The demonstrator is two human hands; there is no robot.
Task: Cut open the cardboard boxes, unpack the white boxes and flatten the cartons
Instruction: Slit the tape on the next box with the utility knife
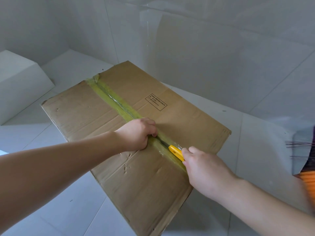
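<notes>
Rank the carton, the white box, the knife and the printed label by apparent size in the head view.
1. Carton
2. White box, partly cut off by the frame edge
3. Printed label and knife: similar, knife partly hidden, so unranked

white block [22, 82] on pale tiled floor [68, 210] (orange cloth [309, 186] at right).

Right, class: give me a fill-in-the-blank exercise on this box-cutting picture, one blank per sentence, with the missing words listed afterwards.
1. The right hand holds a utility knife whose handle is ____ in colour.
2. The knife's blade is in the strip of ____ along the middle seam of the cardboard box.
3. The left hand rests on the box on the ____ side of the knife.
4. The printed label lies on the box's ____ flap.

Missing words: yellow; tape; far; right
</notes>
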